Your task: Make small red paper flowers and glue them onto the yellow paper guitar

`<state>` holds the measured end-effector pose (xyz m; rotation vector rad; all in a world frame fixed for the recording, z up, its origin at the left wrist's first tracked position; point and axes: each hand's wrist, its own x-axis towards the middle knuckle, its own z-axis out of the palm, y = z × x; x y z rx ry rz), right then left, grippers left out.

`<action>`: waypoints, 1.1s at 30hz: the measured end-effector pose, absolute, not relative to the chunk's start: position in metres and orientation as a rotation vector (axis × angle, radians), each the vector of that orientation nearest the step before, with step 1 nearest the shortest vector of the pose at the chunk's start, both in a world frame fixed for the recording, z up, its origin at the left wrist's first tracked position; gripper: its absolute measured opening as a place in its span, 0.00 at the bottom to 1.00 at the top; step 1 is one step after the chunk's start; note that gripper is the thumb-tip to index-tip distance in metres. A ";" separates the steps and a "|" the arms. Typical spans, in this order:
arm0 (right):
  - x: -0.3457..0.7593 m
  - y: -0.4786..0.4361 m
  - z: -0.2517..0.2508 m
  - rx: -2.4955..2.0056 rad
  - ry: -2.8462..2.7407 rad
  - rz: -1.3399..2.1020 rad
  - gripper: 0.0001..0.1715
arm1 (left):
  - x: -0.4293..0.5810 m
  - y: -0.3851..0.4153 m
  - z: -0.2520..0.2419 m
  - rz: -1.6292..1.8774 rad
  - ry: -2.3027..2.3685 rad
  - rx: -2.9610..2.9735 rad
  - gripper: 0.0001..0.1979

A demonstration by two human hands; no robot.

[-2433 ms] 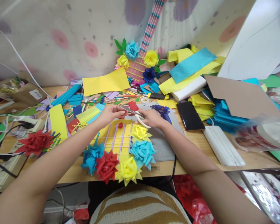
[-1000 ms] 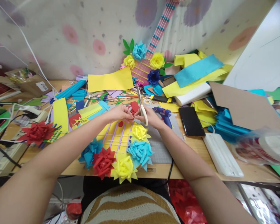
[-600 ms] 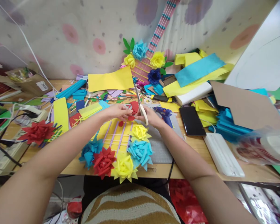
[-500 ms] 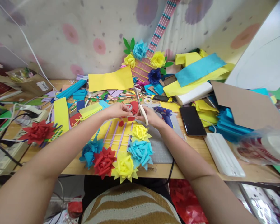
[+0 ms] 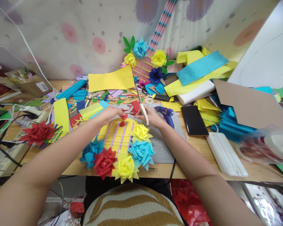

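Observation:
Pinched in the fingers of my left hand is a small red paper piece, just above the top of a yellow paper panel. Another small red piece lies on the panel below it. My right hand grips white-handled scissors, their blades pointing up and away. The panel carries purple strips and thin strings. Along its edge sit a yellow paper flower, a red paper flower and light-blue paper flowers. Red paper scraps lie between and beyond my hands.
A blue glue gun lies right of my right hand on a grey cutting mat. Beyond are a phone, a white power strip and a cardboard sheet. A flower-trimmed pink paper guitar leans at the back.
My hands have moved apart. My left hand has shifted slightly left with the red paper piece, while my right hand stays near the same place with the scissors.

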<state>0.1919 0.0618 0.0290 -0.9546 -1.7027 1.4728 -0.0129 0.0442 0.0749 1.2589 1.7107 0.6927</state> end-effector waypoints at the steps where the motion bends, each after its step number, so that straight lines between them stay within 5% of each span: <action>1: 0.192 0.062 0.028 -0.950 -1.705 1.469 0.23 | -0.016 0.040 0.070 0.751 1.773 1.177 0.05; 17: 0.193 0.064 0.020 -1.053 -1.793 1.378 0.20 | -0.018 0.015 0.051 0.878 1.873 0.945 0.07; 33: 0.196 0.069 0.013 -1.081 -1.857 1.288 0.17 | -0.019 0.012 0.061 0.506 2.029 1.521 0.10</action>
